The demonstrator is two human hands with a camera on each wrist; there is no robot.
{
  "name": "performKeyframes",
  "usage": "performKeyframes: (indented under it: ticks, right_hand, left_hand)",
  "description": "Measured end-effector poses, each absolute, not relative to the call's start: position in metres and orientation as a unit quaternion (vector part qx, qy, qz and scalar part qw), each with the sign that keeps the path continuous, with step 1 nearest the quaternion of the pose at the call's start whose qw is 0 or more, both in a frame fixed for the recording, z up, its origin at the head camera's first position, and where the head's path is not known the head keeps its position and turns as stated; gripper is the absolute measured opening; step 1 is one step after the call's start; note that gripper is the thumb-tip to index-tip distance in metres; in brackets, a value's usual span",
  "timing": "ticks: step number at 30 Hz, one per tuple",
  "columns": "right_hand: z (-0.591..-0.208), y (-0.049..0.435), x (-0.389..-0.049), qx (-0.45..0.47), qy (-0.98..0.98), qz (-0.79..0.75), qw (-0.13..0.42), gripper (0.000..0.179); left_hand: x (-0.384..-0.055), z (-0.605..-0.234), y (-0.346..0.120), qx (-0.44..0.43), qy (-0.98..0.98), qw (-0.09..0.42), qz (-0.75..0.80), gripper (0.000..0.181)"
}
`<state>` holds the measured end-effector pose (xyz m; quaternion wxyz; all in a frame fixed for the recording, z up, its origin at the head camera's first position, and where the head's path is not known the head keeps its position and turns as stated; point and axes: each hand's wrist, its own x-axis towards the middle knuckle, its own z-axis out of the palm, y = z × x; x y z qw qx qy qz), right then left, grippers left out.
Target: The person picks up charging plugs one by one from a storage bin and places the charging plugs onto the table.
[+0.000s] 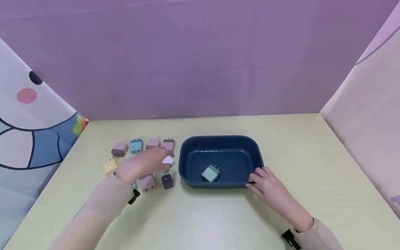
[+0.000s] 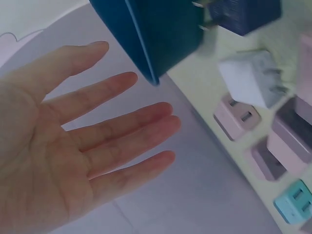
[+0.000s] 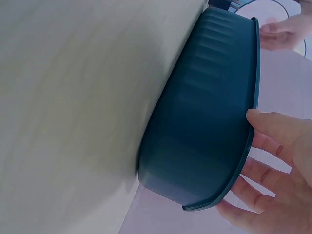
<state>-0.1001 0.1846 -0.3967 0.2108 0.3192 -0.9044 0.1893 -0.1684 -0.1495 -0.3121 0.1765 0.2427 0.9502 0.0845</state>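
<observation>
My left hand (image 1: 145,162) hovers over a group of plug chargers on the table, nearest to a white charger (image 1: 168,161). In the left wrist view its fingers (image 2: 117,122) are spread and straight, with nothing in the palm. A dark blue rectangular basin (image 1: 219,140) stands to the right of the group. One mint green charger (image 1: 211,173) with metal prongs lies inside it. My right hand (image 1: 269,189) grips the basin's near right corner, thumb and fingers around the rim (image 3: 249,141).
Around the left hand lie several chargers: a yellow one (image 1: 110,167), a light blue one (image 1: 136,146), a dark purple one (image 1: 167,181) and pink ones such as the near pink charger (image 1: 147,182). A purple backdrop (image 1: 200,57) rises behind the table (image 1: 205,223).
</observation>
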Motion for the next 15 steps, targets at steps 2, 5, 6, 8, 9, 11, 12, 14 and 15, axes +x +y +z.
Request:
performKeyframes:
  ticks: [2, 5, 6, 8, 9, 11, 12, 14, 15]
  right_hand:
    - [-0.396, 0.184, -0.100, 0.320, -0.904, 0.190, 0.210, 0.016]
    - [-0.396, 0.184, -0.100, 0.320, -0.905, 0.190, 0.208, 0.016]
    - [-0.396, 0.184, -0.100, 0.320, -0.905, 0.190, 0.207, 0.016]
    - [-0.396, 0.184, -0.100, 0.319, -0.905, 0.191, 0.206, 0.016]
    - [-0.396, 0.185, -0.100, 0.319, -0.905, 0.191, 0.206, 0.016]
    - [-0.396, 0.185, -0.100, 0.319, -0.905, 0.191, 0.207, 0.017]
    - [-0.396, 0.185, -0.100, 0.320, -0.905, 0.191, 0.207, 0.017]
    - [-0.396, 0.185, -0.100, 0.320, -0.905, 0.190, 0.207, 0.017]
    - [-0.396, 0.185, -0.100, 0.319, -0.905, 0.190, 0.207, 0.017]
  left_hand:
    - [-0.169, -0.310, -0.143, 0.240, 0.950, 0.182, 0.080, 0.033]
    - [-0.172, -0.309, -0.133, 0.243, 0.949, 0.191, 0.070, 0.036]
    - [-0.173, -0.309, -0.130, 0.246, 0.948, 0.194, 0.065, 0.037]
    - [-0.174, -0.308, -0.124, 0.248, 0.947, 0.198, 0.056, 0.038]
    - [-0.175, -0.308, -0.121, 0.249, 0.945, 0.203, 0.055, 0.038]
    - [-0.176, -0.308, -0.115, 0.253, 0.943, 0.211, 0.055, 0.039]
    - [-0.177, -0.309, -0.112, 0.257, 0.941, 0.215, 0.057, 0.038]
    - [-0.179, -0.311, -0.106, 0.266, 0.936, 0.222, 0.059, 0.038]
    - [-0.180, -0.312, -0.103, 0.270, 0.934, 0.226, 0.059, 0.039]
